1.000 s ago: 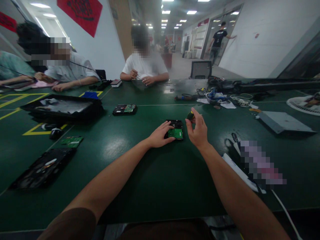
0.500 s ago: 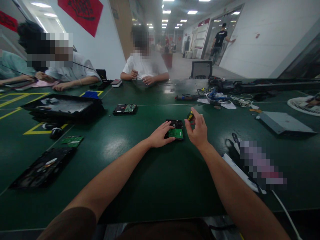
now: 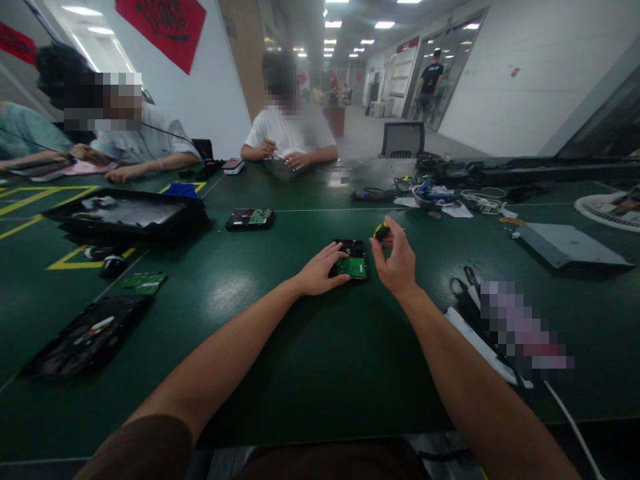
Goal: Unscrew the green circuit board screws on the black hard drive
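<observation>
A black hard drive (image 3: 355,248) with a green circuit board (image 3: 352,267) lies on the table in front of me. My left hand (image 3: 324,268) grips its left side, fingers over the top edge and thumb along the near edge. Just right of the drive, my right hand (image 3: 395,257) is raised, closed around a screwdriver (image 3: 381,231) with a yellow and black handle. The handle shows between thumb and fingers. I cannot make out the screwdriver's tip clearly.
Another hard drive (image 3: 249,219) lies farther off. At left are a black tray (image 3: 127,212), a mouse (image 3: 113,266), a loose circuit board (image 3: 145,283) and an opened black casing (image 3: 90,337). A grey metal box (image 3: 575,245) stands at right. Co-workers sit across the table.
The screwdriver handle has tilted in my right hand and shows more of its yellow. My left hand and the hard drive stay put. A distant person has turned at the doorway.
</observation>
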Tool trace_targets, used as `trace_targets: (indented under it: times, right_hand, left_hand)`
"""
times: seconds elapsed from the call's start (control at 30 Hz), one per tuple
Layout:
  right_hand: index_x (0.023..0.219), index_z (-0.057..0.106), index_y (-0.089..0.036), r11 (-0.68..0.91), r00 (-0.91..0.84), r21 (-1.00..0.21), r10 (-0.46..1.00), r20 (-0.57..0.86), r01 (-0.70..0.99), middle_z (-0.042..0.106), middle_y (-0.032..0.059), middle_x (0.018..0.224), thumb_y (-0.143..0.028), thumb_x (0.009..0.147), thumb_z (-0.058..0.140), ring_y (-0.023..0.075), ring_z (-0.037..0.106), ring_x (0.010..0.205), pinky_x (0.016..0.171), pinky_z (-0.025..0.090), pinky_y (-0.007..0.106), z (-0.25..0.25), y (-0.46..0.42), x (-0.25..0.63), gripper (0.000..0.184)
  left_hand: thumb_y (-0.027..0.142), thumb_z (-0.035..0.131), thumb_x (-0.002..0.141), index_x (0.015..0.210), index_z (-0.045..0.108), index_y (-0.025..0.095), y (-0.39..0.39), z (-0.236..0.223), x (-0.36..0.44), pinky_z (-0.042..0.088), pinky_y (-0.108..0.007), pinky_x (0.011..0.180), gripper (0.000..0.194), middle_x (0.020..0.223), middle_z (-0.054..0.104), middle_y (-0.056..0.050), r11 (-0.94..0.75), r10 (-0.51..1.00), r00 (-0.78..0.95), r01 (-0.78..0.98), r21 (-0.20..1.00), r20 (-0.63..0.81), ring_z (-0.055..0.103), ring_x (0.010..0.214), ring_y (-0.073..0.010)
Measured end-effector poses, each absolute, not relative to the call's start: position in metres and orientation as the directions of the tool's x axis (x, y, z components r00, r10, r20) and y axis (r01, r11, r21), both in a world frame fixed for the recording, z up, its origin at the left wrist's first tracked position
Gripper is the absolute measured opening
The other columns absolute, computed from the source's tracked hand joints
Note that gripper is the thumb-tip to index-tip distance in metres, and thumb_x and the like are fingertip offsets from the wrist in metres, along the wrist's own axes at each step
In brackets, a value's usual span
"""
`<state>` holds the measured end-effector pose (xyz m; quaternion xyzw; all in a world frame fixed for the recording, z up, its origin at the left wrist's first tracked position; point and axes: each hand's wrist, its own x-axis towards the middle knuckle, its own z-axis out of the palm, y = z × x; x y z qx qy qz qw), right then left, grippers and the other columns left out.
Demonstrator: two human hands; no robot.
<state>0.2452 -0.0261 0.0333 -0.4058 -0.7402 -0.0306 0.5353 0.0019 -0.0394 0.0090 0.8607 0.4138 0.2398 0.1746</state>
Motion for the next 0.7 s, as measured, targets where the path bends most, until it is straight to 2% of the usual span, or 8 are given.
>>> trace_targets:
  times: [0.2,0.4,0.6,0.7]
  right_hand:
    - [0.162,0.032,-0.029,0.680,-0.094,-0.404,0.570,0.816,0.612,0.061,0.0140,0.146,-0.033,0.103,0.053,0.0273,0.072,0.107,0.094,0.064,0.051,0.0333,-0.0273,0.2439,0.063]
    - [0.159,0.038,-0.029,0.671,-0.090,-0.371,0.546,0.833,0.642,0.064,0.0139,0.136,-0.036,0.101,0.059,0.0272,0.071,0.099,0.086,0.066,0.051,0.0359,-0.0282,0.2430,0.062]
    - [0.163,0.031,-0.028,0.672,-0.091,-0.379,0.553,0.828,0.636,0.059,0.0148,0.146,-0.031,0.104,0.049,0.0291,0.070,0.110,0.095,0.063,0.054,0.0332,-0.0268,0.2447,0.062]
    - [0.163,0.031,-0.029,0.675,-0.092,-0.381,0.554,0.828,0.632,0.061,0.0144,0.142,-0.033,0.104,0.050,0.0285,0.070,0.109,0.094,0.063,0.053,0.0326,-0.0262,0.2445,0.062]
  left_hand:
    - [0.058,0.068,0.092,0.148,0.051,0.021,-0.0393,0.0085,0.0014,0.024,-0.059,0.130,0.069,0.172,0.029,-0.016,-0.588,0.801,0.537,0.626,0.512,0.265,0.021,0.162,-0.0344]
    - [0.059,0.066,0.093,0.149,0.051,0.018,-0.0388,0.0081,0.0011,0.023,-0.057,0.131,0.070,0.171,0.030,-0.018,-0.597,0.795,0.545,0.628,0.499,0.265,0.020,0.163,-0.0343]
    - [0.060,0.065,0.093,0.150,0.050,0.020,-0.0388,0.0085,0.0010,0.023,-0.058,0.131,0.071,0.172,0.030,-0.017,-0.592,0.799,0.545,0.634,0.498,0.256,0.019,0.163,-0.0344]
    - [0.060,0.064,0.094,0.152,0.049,0.020,-0.0384,0.0081,0.0009,0.022,-0.058,0.131,0.072,0.173,0.027,-0.016,-0.590,0.799,0.550,0.640,0.493,0.242,0.017,0.163,-0.0349]
